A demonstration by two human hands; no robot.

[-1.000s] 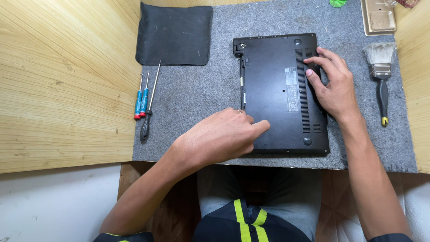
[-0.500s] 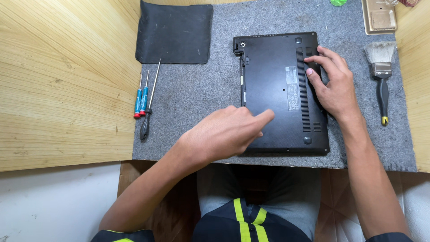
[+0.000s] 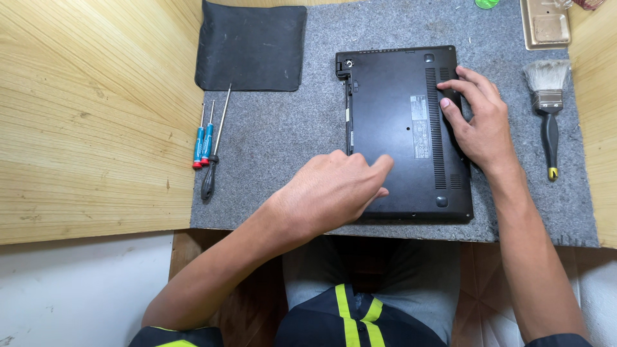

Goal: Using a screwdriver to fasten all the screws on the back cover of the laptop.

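A black laptop [image 3: 405, 132] lies bottom-up on the grey felt mat [image 3: 283, 167], right of centre in the frame. The left hand [image 3: 334, 189] rests loosely curled on its lower left corner, fingers bent, gripping nothing. The right hand [image 3: 479, 122] lies spread and flat over the vent slots at the right edge, pressing down, also gripping nothing.

Judgement: the case is rigid plastic, moderately heavy, smooth enough to slide if the felt did not check it. The notched hinge corner at upper left looks weakest. Best held by the two long edges, not by the vents.

Three screwdrivers [image 3: 209, 144] lie left of centre, a black pad [image 3: 250, 45] lies at upper centre, and a brush [image 3: 547, 109] lies at the right.
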